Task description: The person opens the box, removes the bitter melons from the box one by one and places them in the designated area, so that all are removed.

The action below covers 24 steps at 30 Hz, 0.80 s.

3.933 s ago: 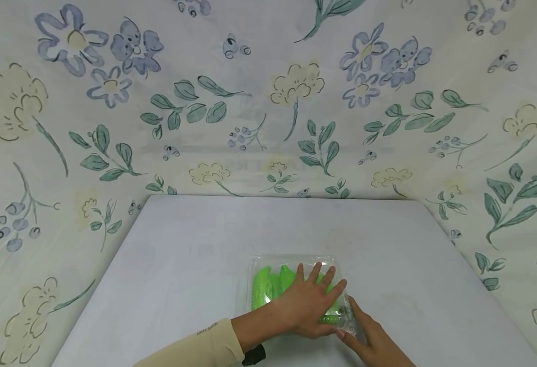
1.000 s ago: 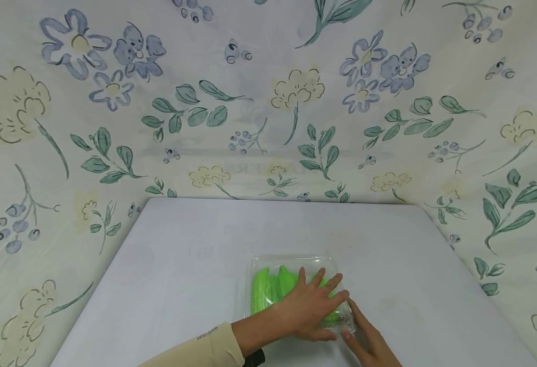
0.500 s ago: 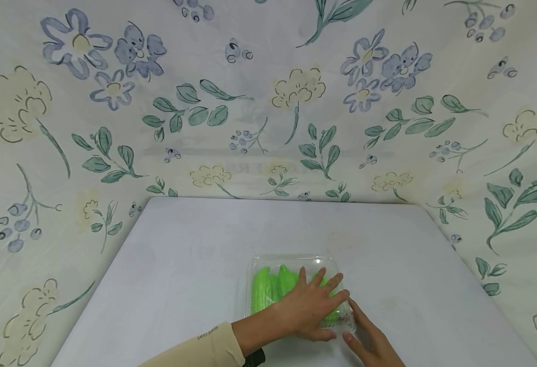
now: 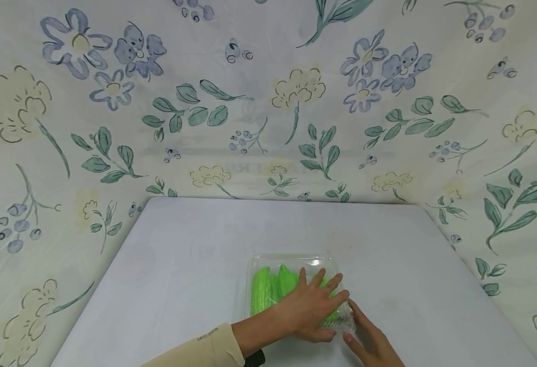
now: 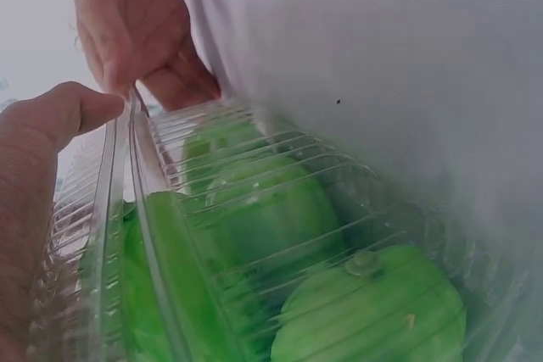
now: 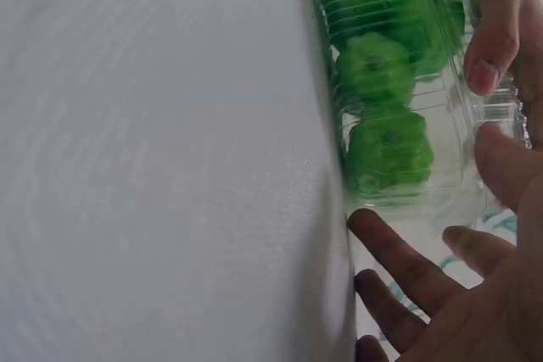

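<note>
- Box [image 4: 291, 260]: clear, apparently closed over green vegetables [image 4: 262, 291], on the table [image 4: 181, 275]; place nearly unchanged since earlier.
- Left hand [image 4: 311, 306]: spread atop the box, grasping nothing.
- Right hand [image 4: 373, 342]: fingers extended at the box's right end, unclenched; thumb now slightly farther from the left hand's.
- Judgement: box seemingly steadied, little altered.

A small booth-like nook: a plain white tabletop [image 4: 195, 229] stands against floral sheeting [image 4: 259, 114] (blue blossoms [image 4: 81, 43], cream flowers [image 4: 298, 89], green leaf sprigs [image 4: 308, 150]) at its back and both sides; whether home or studio cannot be told.
</note>
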Tool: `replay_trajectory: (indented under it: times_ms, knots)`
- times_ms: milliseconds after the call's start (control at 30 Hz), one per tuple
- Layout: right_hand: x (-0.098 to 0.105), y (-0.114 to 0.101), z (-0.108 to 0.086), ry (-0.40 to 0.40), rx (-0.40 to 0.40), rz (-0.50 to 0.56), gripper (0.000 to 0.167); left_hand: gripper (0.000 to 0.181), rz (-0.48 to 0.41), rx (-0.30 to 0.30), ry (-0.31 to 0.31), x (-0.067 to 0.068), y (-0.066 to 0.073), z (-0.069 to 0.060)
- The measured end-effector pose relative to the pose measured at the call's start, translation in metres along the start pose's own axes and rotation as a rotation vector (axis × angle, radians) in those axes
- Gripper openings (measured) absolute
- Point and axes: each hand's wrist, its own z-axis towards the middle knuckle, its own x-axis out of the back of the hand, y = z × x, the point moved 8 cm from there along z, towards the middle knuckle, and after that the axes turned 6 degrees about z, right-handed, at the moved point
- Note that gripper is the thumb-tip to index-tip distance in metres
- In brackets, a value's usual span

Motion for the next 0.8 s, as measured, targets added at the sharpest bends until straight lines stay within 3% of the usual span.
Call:
replay_trajectory:
  times_ms: [467,800]
  knots:
    - [-0.0020,-0.0047,-0.0004,0.025,-0.045,0.051,0.067,0.073,0.070,0.001,0.011,0.0000,0.0038,0.0000]
    - [-0.0014,-0.0032,-0.0001,0.134,-0.062,0.006,0.062,0.066,0.097,-0.011,0.056,0.0005,0.0077,-0.0003]
